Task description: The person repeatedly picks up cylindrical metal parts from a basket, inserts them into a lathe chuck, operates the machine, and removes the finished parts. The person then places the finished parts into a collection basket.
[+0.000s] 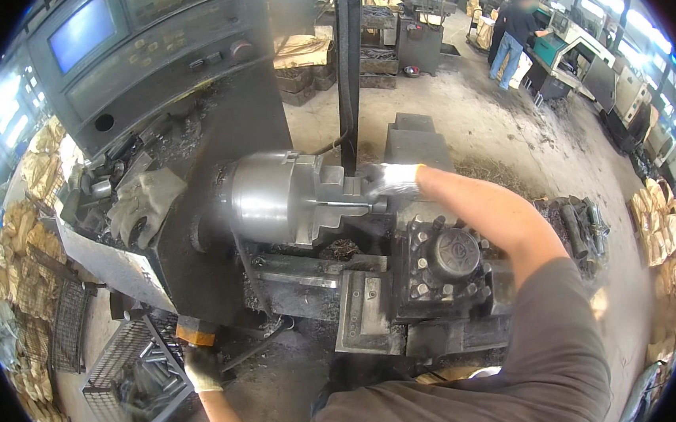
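Note:
My right hand (391,180), in a white glove with a dark, soiled finger area, reaches across to the stepped jaws (341,203) of a lathe chuck (266,199). A short dark cylindrical piece (380,205) sticks out at the jaws, just below that hand. The fingers are blurred, so I cannot tell whether they grip anything. Low on the left, my gloved left hand (202,370) is right beneath an orange-yellow block (195,334) at the machine's lower corner. Its fingers are mostly hidden, and contact with the block is unclear.
A bolted tool turret (452,253) stands right of the chuck. Below left, a mesh crate (120,369) holds metal cylinders. A grey glove (145,206) lies among parts on a ledge under the control panel (151,55). Far right, a person (514,42) stands at another machine.

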The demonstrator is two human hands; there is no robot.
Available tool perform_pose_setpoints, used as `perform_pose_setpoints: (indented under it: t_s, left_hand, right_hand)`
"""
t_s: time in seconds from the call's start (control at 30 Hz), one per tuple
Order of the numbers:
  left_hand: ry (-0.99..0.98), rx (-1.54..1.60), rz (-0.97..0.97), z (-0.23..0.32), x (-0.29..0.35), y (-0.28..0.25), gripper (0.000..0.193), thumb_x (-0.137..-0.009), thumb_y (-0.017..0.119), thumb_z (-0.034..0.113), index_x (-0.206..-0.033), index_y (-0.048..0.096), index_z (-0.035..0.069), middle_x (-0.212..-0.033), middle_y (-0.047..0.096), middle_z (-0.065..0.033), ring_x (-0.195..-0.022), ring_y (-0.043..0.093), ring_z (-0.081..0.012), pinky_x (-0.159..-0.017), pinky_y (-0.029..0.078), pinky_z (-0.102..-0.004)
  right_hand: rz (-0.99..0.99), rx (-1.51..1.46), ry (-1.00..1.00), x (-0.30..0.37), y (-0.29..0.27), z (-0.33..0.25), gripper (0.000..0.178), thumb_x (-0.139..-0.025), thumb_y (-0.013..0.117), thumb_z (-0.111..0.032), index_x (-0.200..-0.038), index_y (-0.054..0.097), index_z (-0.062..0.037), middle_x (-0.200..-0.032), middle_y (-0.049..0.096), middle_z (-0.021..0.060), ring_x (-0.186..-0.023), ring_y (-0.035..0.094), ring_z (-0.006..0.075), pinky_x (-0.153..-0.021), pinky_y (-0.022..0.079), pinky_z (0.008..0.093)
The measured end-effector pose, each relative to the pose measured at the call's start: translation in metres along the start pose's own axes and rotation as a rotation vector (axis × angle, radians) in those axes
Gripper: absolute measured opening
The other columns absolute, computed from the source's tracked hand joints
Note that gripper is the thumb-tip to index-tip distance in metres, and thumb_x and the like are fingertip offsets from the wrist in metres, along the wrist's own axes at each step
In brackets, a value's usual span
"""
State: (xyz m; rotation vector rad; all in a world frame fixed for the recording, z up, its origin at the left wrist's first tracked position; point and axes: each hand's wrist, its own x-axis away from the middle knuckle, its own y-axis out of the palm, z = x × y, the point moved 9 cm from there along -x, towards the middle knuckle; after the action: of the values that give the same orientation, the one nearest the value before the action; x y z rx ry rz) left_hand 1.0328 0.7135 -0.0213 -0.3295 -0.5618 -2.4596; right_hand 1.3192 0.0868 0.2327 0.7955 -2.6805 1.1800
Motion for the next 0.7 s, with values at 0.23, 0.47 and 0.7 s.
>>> perform_pose_setpoints:
  t_s: [0.23, 0.47, 0.7]
  left_hand:
    - [0.304, -0.428, 0.221, -0.009, -0.021, -0.045, 0.031, -0.102, 0.064, 0.036, -0.117, 0.067, 0.01, -0.097, 0.067, -0.0073, -0.09, 0.066, -0.0246, -0.082, 0.053, -0.0455]
    - [1.401, -0.967, 0.25, 0.184, 0.185, 0.198, 0.039, -0.097, 0.067, 0.009, -0.132, 0.06, -0.008, -0.122, 0.067, -0.0248, -0.115, 0.065, -0.0402, -0.103, 0.052, -0.0477]
    - [1.676, -1.106, -0.1, 0.271, 0.142, 0.484, 0.062, -0.094, 0.068, 0.012, -0.151, 0.048, 0.0, -0.112, 0.071, -0.0241, -0.101, 0.068, -0.0417, -0.093, 0.054, -0.0492]
  right_hand:
    - [0.473, 0.091, -0.094, 0.114, -0.037, -0.027, 0.068, -0.085, 0.078, -0.02, -0.148, 0.057, -0.0048, -0.132, 0.072, 0.0217, -0.113, 0.075, 0.0329, -0.099, 0.059, 0.0414]
    - [0.948, -0.218, -0.364, 0.338, 0.028, -0.055, 0.036, -0.085, 0.051, 0.018, -0.108, 0.073, 0.0013, -0.097, 0.077, 0.0137, -0.079, 0.073, 0.017, -0.067, 0.058, 0.0273]
    - [0.83, -0.641, -0.153, 0.354, 0.137, -0.021, 0.033, -0.088, 0.057, 0.016, -0.116, 0.071, 0.0064, -0.102, 0.079, 0.0177, -0.086, 0.077, 0.0192, -0.075, 0.064, 0.0316]
